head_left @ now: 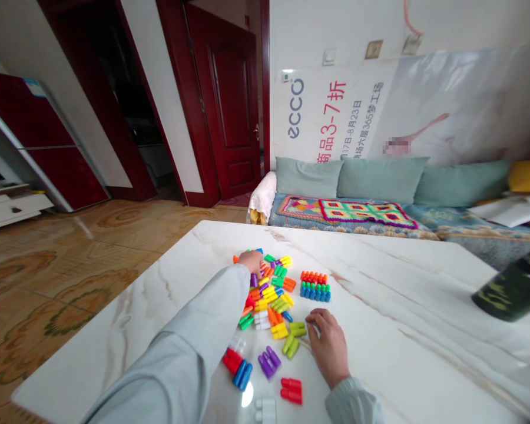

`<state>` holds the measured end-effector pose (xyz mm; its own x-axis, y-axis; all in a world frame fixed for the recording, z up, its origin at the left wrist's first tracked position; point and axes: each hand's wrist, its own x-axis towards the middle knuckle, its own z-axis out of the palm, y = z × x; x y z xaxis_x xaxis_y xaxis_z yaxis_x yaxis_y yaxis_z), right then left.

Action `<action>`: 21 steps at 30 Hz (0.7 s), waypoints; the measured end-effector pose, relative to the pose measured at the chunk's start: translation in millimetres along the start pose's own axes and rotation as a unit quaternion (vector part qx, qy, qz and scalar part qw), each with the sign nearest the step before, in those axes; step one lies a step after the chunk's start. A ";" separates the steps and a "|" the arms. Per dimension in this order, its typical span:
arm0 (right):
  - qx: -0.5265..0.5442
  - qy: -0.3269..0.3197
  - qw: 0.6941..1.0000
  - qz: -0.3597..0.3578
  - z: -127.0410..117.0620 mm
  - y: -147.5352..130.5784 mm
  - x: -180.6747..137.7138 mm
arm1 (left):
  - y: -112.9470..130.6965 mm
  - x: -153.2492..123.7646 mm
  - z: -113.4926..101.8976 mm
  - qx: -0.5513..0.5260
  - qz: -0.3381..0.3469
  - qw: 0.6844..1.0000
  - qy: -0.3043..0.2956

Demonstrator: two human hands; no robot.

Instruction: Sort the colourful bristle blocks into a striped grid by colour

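Observation:
A pile of small colourful plastic building blocks (pixel 271 294) lies scattered on a white marble table (pixel 401 306). My left hand (pixel 251 261) reaches to the far edge of the pile, fingers curled down onto the blocks there; what it grips is hidden. My right hand (pixel 329 344) rests on the table at the near right of the pile, fingers bent, touching a yellow-green block (pixel 297 328). A joined cluster of orange, green and blue blocks (pixel 315 285) stands apart to the right. Red, blue and purple blocks (pixel 251 365) lie nearest to me.
A dark camouflage-patterned object (pixel 512 288) lies at the table's right edge. Behind the table stands a sofa (pixel 380 206) with teal cushions and a crocheted mat. A dark red door (pixel 232 100) and tiled floor (pixel 70 259) are to the left.

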<state>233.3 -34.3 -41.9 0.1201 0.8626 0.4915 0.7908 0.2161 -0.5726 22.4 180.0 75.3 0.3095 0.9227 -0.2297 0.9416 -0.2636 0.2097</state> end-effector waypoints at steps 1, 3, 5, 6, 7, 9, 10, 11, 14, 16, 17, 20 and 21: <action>0.000 -0.001 1.000 0.001 0.4 0.4 0.0 | 2.2 -0.8 1.3 -0.013 -0.001 1.000 0.004; 0.001 -0.004 1.000 0.002 0.7 0.8 0.2 | 4.0 -3.8 2.8 -0.049 -0.002 0.999 0.015; 0.001 -0.007 1.000 0.001 0.3 0.5 0.6 | 2.5 -8.7 1.3 -0.101 -0.001 0.994 0.032; 0.001 -0.007 1.000 0.000 0.0 0.2 0.9 | 1.0 -12.1 -0.4 -0.133 0.001 0.990 0.042; 0.001 -0.006 1.000 -0.001 -0.3 -0.2 1.2 | -0.4 -16.4 -2.3 -0.169 0.005 0.984 0.052; -0.001 -0.005 1.000 -0.001 -0.7 -0.9 1.5 | -1.8 -28.8 -4.3 -0.251 0.014 0.966 0.066; -0.002 -0.005 1.000 -0.001 -0.8 -1.1 1.6 | -1.2 -37.7 -3.1 -0.297 0.019 0.952 0.066; -0.004 -0.007 1.000 0.000 -0.7 -1.3 1.6 | 0.4 -48.5 0.2 -0.343 0.025 0.937 0.061; -0.004 -0.013 1.000 0.002 0.0 -2.2 1.1 | 10.3 -89.9 23.3 -0.476 0.034 0.879 0.010; 0.009 -0.010 1.000 0.006 -0.1 -4.3 0.5 | 18.7 -118.4 45.3 -0.542 0.033 0.839 -0.037; 0.019 -0.006 1.000 0.004 -0.5 -6.0 0.2 | 22.9 -130.8 56.1 -0.569 0.032 0.820 -0.058; 0.050 0.009 0.998 -0.042 -4.0 -13.6 -1.8 | 34.2 -156.1 80.5 -0.654 0.022 0.747 -0.117; 0.056 0.014 0.996 -0.067 -5.6 -16.7 -2.8 | 37.2 -160.3 85.6 -0.683 0.012 0.718 -0.130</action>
<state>223.2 -42.9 -30.0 0.0369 0.8098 0.5855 0.7291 0.3789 -0.5700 19.2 -1.8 38.6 0.5048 0.7924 -0.3424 -0.0194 0.4070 0.9132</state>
